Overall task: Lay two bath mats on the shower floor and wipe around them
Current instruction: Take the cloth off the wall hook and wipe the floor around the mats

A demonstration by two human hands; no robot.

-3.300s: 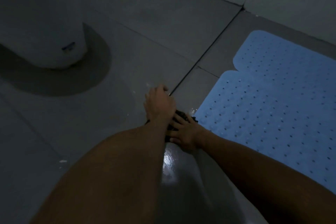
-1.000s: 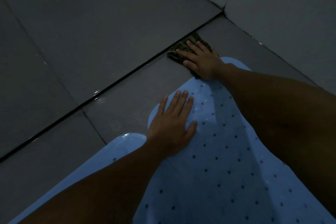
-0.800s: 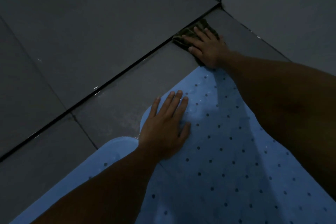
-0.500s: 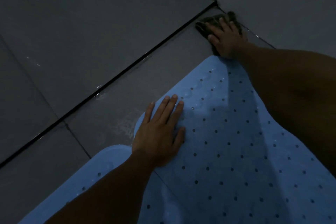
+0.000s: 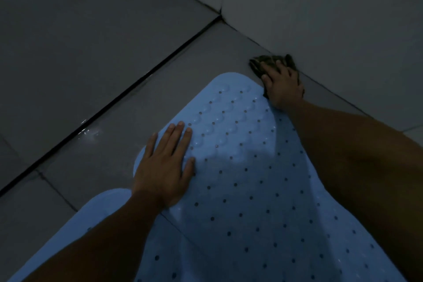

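- The grey tiled floor (image 5: 96,36) fills the view from 7 to 12 o'clock, with a dark grout line running diagonally and a small wet glint on it at 9 o'clock.
- The wall (image 5: 332,11) rises at 1 to 2 o'clock, meeting the floor in a corner near 12 o'clock.
- A blue mat (image 5: 240,178) dotted with holes lies flat from the centre toward 5 o'clock; its rounded end points to 12 o'clock.
- A second blue mat (image 5: 107,204) lies at 7 o'clock, its edge seemingly tucked against the first, though the dim light makes any overlap hard to judge.
- The left hand (image 5: 164,165) rests palm-down at the centre, fingers spread flat on the first mat's 9 o'clock edge, gripping nothing.
- The right hand (image 5: 281,84) at 1 o'clock presses flat, fingers extended, on a cloth.
- The dark cloth (image 5: 265,62) sits bunched on the floor against the wall, just beyond the mat's end.
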